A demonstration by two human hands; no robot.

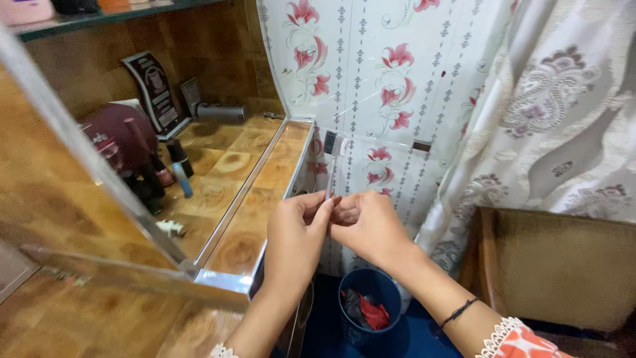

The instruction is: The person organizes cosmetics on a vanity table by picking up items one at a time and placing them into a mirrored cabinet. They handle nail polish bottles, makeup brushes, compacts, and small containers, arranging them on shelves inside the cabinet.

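Both hands — left hand (pixel 295 229), right hand (pixel 368 225) — pinch the toothbrush (pixel 330 166) handle, fingers clenched, bristles upright (away from the shelf (pixel 245 219)).

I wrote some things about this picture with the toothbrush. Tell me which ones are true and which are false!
1. Both hands hold a toothbrush with its bristles pointing up. True: the left hand and right hand meet at its clear handle.
2. The blue bin on the floor is empty. False: red and dark things lie inside it.
3. The wall behind has red flowers on it. True.
4. The person's right wrist is bare. False: a thin black band goes round it.
5. The wooden shelf holds small bottles. True.
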